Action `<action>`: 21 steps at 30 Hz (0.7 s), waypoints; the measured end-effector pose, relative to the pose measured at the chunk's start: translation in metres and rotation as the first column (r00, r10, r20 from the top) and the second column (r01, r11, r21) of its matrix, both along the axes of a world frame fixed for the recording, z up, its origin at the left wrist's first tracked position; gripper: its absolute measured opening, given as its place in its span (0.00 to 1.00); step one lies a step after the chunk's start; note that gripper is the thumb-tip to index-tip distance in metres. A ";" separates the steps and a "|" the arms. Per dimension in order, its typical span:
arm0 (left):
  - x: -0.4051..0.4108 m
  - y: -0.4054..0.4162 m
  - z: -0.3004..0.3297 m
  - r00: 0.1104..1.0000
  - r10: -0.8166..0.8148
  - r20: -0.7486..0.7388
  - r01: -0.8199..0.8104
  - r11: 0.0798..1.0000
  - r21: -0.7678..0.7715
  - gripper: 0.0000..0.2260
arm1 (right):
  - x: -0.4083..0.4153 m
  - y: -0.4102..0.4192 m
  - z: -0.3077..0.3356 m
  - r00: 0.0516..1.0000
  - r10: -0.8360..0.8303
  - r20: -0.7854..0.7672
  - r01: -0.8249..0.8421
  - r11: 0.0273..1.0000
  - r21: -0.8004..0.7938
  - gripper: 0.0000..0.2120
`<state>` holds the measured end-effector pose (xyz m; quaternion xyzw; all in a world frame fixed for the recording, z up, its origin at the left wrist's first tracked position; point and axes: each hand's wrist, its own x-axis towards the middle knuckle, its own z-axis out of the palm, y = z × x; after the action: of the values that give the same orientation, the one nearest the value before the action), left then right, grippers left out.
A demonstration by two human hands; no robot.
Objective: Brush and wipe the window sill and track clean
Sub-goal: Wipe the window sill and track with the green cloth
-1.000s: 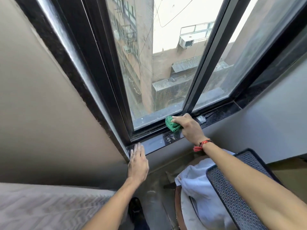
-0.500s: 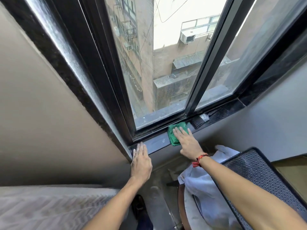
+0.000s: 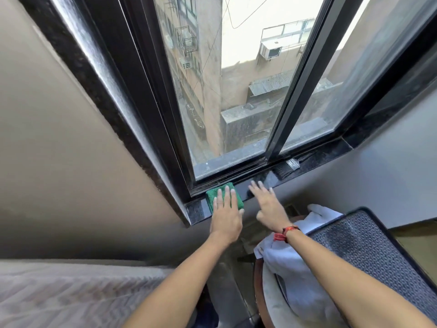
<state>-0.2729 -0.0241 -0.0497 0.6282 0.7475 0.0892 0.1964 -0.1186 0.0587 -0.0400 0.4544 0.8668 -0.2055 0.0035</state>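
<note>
Head view, looking down at the lower left corner of a window. We see the left hand (image 3: 226, 215) lying flat, fingers straight and together, palm pressed down on a green cloth (image 3: 223, 196) that rests on the dark stone sill (image 3: 314, 162) just left of centre frame, near the corner where the sill meets the left side of the opening. The cloth's far edge touches the black track (image 3: 236, 172) at the foot of the glass.

The right hand (image 3: 268, 204) is just right of the cloth, apart from it, fingers spread and extended, holding nothing; its fingertips reach over the front edge of the sill, but we cannot tell whether they touch the stone. A red band (image 3: 286, 232) circles its wrist.

Farther right along the sill, a paintbrush (image 3: 287, 167) with a metal collar and dark bristles lies on the stone, bristles pointing toward the hands, well apart from both.

At lower right we see a white cloth (image 3: 290, 263) draped over a round wooden edge, and a dark patterned mat (image 3: 369, 254) beside it. At lower left, a pale bed cover (image 3: 71, 297) fills the corner of the frame.
</note>
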 end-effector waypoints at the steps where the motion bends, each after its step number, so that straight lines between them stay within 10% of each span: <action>1: 0.003 0.000 -0.003 0.997 -0.007 -0.079 0.005 1.000 -0.020 0.33 | 0.013 0.001 -0.003 0.996 0.007 0.088 -0.009 1.000 0.025 0.48; 10: -0.032 -0.050 -0.016 0.949 0.110 -0.296 -0.127 0.991 -0.039 0.31 | 0.025 0.008 -0.012 0.975 0.102 0.198 -0.112 0.993 0.044 0.47; 16: -0.031 -0.047 -0.017 0.966 0.208 -0.156 -0.212 0.977 -0.008 0.35 | 0.033 0.021 -0.011 0.987 0.134 0.087 -0.127 0.988 -0.084 0.45; 21: 0.004 -0.002 -0.014 0.990 0.123 -0.075 -0.128 0.990 -0.067 0.36 | 0.035 0.043 0.006 0.933 -0.265 -0.242 0.128 0.876 -0.465 0.31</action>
<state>-0.2694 -0.0264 -0.0638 0.5753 0.7948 0.0522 0.1860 -0.0834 0.1017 -0.0340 0.4920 0.7365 -0.4620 -0.0456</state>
